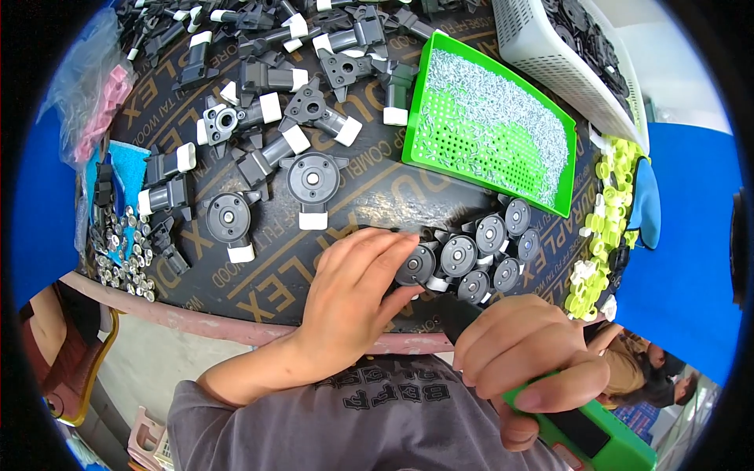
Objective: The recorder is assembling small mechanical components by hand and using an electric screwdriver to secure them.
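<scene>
My right hand (534, 353) is wrapped round a green and black power screwdriver (593, 436). Its black nose reaches up and left toward a round black plastic part (415, 267); whether the tip touches it I cannot tell. The thumb and fingers of my left hand (353, 279) close on the left side of that part. Right of it, several like parts with round grey-black discs (491, 234) stand close together. Two more disc parts with white ends, one of them a larger disc (312, 179), lie to the left of the group.
A green perforated tray (424, 149) of small silvery screws lies beyond the disc parts. Behind it stands a white basket (534, 47) of black parts. Yellow-green plastic pieces (601, 228) line the right edge. Black housings (267, 149) crowd the far left; small metal pieces (129, 263) lie nearer.
</scene>
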The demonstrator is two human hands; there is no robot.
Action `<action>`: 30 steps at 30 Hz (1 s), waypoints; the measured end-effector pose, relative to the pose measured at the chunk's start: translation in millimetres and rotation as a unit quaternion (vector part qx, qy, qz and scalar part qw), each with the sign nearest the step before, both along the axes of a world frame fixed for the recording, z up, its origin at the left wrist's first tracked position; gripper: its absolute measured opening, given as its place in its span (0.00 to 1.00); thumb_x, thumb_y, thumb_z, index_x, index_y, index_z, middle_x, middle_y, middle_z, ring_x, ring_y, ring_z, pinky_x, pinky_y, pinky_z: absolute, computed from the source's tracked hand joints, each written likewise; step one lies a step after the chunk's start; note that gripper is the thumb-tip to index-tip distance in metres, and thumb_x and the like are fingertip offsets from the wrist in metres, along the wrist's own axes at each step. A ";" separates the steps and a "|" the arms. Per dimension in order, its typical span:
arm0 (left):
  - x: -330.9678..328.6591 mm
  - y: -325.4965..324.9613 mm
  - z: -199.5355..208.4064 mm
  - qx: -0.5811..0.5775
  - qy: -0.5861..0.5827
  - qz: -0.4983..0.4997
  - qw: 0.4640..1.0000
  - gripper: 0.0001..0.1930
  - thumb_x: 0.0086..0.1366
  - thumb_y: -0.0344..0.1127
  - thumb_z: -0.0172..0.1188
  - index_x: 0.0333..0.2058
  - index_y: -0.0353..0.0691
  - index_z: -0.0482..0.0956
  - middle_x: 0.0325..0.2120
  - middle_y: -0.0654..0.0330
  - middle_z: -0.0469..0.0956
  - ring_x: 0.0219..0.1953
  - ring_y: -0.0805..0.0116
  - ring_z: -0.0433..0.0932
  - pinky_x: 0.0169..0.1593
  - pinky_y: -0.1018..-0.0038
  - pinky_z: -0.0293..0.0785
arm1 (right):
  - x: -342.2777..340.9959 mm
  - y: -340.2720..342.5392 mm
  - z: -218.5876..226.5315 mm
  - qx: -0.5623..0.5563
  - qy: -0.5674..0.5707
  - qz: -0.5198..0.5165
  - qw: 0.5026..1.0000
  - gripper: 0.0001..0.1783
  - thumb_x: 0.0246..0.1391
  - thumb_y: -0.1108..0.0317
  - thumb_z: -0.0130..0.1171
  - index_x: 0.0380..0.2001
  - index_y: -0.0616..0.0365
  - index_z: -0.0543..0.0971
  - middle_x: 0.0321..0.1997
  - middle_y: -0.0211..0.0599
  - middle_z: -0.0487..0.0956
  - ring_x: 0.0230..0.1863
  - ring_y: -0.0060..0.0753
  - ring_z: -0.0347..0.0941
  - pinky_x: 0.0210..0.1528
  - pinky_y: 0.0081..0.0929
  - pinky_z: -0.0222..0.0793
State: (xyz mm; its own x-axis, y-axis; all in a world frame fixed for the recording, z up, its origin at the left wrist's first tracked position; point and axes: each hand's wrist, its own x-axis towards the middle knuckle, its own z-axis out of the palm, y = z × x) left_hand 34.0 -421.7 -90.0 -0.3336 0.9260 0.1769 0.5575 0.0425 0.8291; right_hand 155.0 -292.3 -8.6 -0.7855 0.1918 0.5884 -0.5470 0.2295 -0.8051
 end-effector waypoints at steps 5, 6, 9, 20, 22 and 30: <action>2.4 0.4 -1.2 -0.003 -0.003 0.013 1.000 0.29 0.49 0.31 0.70 0.53 0.39 0.74 0.47 0.56 0.76 0.51 0.53 0.73 0.55 0.62 0.68 | 4.8 -25.8 -4.3 -0.083 0.004 -0.139 0.987 0.16 0.52 0.69 0.65 0.38 0.62 0.68 0.22 0.45 0.75 0.17 0.42 0.71 0.20 0.38 0.72; 3.5 1.1 -1.1 0.000 -0.011 0.005 1.000 0.28 0.52 0.33 0.69 0.53 0.38 0.73 0.48 0.55 0.75 0.52 0.53 0.71 0.55 0.61 0.67 | 4.5 -27.1 -2.9 -0.096 0.016 -0.169 0.981 0.17 0.52 0.69 0.65 0.38 0.62 0.68 0.22 0.44 0.75 0.18 0.41 0.71 0.21 0.38 0.72; 5.0 -1.1 -2.3 0.016 0.000 0.013 1.000 0.28 0.52 0.33 0.69 0.53 0.37 0.73 0.47 0.55 0.75 0.52 0.53 0.72 0.55 0.61 0.67 | 3.6 -19.8 -0.5 -0.066 0.013 -0.114 0.991 0.17 0.52 0.70 0.65 0.38 0.62 0.68 0.21 0.43 0.75 0.18 0.41 0.72 0.21 0.39 0.73; -43.9 -2.1 34.2 -0.185 0.339 0.088 0.918 0.34 0.65 0.47 0.53 0.65 0.35 0.59 0.69 0.54 0.55 0.71 0.47 0.48 0.69 0.45 0.39 | 35.7 87.2 12.9 -0.081 0.138 -0.411 0.897 0.13 0.62 0.61 0.47 0.46 0.55 0.65 0.19 0.35 0.67 0.15 0.30 0.63 0.19 0.31 0.65; -45.3 -4.2 25.0 -0.208 0.351 0.070 0.910 0.32 0.66 0.44 0.53 0.65 0.35 0.60 0.69 0.55 0.55 0.71 0.46 0.48 0.69 0.44 0.37 | 35.9 102.8 -1.9 -0.081 0.137 -0.425 0.891 0.12 0.61 0.65 0.49 0.44 0.57 0.64 0.18 0.36 0.67 0.15 0.30 0.63 0.19 0.31 0.67; -7.0 4.6 26.5 -0.189 0.271 -0.060 0.942 0.30 0.64 0.32 0.53 0.65 0.36 0.61 0.67 0.52 0.56 0.70 0.45 0.51 0.69 0.43 0.40 | 29.2 118.1 -25.0 -0.077 0.123 -0.377 0.915 0.14 0.61 0.67 0.53 0.45 0.62 0.64 0.17 0.38 0.70 0.15 0.29 0.66 0.20 0.29 0.69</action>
